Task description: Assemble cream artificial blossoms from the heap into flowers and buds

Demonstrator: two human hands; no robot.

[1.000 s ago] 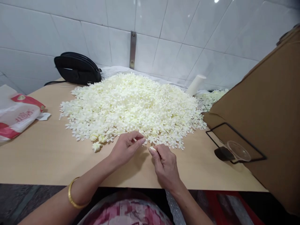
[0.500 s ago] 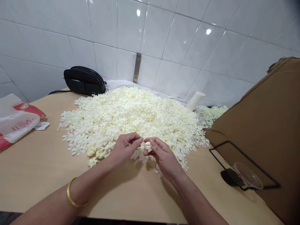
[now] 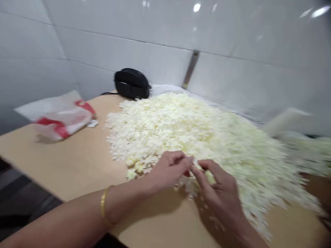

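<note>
A broad heap of pale cream artificial flowers (image 3: 165,120) covers much of the table. At its near edge my two hands meet. My left hand (image 3: 169,170), with a gold bangle on the wrist, is closed in a pinch; what lies between its fingertips is too blurred to make out. In my right hand (image 3: 222,189), closed with thumb and fingers bent, is a cream artificial flower (image 3: 210,177), partly hidden by the fingers. Left of my left hand, a few yellowish flowers, rolled or bunched, (image 3: 131,161) lie at the heap's edge.
On the wooden table (image 3: 85,165) a red and white plastic bag (image 3: 69,119) lies at the left. A black pouch (image 3: 131,83) stands behind the heap by the tiled wall (image 3: 165,27). A white roll-like object (image 3: 284,120) leans at the right, blurred.
My view has swung left, so the scene shifts right and the cardboard box and glasses have mostly left the frame. Both hands stay close together, the right one still holding a flower.
</note>
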